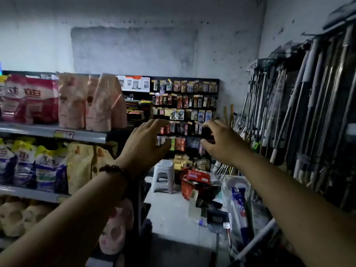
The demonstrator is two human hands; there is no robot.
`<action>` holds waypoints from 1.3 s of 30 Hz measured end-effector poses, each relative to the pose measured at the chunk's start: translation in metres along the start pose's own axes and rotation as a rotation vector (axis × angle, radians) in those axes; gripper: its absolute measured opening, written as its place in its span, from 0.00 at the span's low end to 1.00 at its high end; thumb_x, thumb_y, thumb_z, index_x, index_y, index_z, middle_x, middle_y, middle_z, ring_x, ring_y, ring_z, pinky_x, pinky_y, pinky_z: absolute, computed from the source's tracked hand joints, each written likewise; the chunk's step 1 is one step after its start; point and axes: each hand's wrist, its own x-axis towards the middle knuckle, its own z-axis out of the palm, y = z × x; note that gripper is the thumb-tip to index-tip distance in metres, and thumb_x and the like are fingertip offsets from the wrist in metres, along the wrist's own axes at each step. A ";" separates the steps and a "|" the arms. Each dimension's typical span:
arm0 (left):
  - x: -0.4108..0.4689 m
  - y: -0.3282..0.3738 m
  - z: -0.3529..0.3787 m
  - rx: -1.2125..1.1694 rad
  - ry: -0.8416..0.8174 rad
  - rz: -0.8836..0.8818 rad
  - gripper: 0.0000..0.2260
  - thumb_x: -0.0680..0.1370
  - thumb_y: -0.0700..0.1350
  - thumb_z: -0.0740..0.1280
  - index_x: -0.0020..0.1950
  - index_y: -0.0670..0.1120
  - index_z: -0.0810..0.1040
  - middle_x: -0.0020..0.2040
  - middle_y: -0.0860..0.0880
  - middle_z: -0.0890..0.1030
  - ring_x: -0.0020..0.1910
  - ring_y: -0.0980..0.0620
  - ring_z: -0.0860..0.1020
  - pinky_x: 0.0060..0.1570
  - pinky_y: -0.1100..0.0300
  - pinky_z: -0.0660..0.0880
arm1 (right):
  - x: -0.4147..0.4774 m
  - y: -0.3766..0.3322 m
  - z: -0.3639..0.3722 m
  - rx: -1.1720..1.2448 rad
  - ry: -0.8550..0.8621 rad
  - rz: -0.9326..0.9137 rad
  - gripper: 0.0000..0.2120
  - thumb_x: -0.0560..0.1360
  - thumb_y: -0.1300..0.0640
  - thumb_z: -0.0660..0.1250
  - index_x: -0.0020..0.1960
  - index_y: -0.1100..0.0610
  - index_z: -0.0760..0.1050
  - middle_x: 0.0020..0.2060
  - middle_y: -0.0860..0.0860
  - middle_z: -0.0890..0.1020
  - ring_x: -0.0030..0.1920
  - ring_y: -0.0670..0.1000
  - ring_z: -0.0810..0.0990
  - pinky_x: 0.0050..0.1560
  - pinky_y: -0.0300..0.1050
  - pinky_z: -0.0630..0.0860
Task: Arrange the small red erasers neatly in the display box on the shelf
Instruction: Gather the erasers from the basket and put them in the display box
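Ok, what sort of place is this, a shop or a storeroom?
Most likely a small general shop: shelves stocked with bagged goods and a label strip on the front edge, a pegboard hung with small carded packets, and long-handled tools racked on the right.

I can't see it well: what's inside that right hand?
The right hand pinches a small dark thing with some red; its fingers cover most of it, so I cannot name it.
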 end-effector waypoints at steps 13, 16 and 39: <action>0.171 -0.172 0.173 0.062 -0.252 0.033 0.29 0.79 0.60 0.67 0.77 0.51 0.65 0.72 0.48 0.72 0.69 0.45 0.72 0.66 0.47 0.72 | 0.202 0.092 0.142 -0.100 -0.079 0.146 0.28 0.79 0.46 0.67 0.75 0.52 0.64 0.70 0.52 0.70 0.64 0.56 0.74 0.60 0.51 0.75; 0.217 -0.194 0.225 0.045 -0.279 0.073 0.29 0.80 0.60 0.65 0.77 0.50 0.65 0.72 0.48 0.73 0.68 0.45 0.73 0.66 0.48 0.72 | 0.236 0.125 0.167 -0.104 -0.055 0.199 0.28 0.78 0.47 0.67 0.75 0.51 0.65 0.68 0.52 0.71 0.63 0.55 0.74 0.60 0.51 0.76; 0.541 -0.440 0.637 0.097 -0.330 -0.154 0.30 0.77 0.59 0.70 0.75 0.49 0.67 0.70 0.47 0.74 0.66 0.46 0.74 0.66 0.46 0.74 | 0.672 0.472 0.434 0.022 -0.246 0.134 0.30 0.78 0.47 0.69 0.76 0.49 0.63 0.68 0.53 0.70 0.65 0.59 0.74 0.61 0.54 0.75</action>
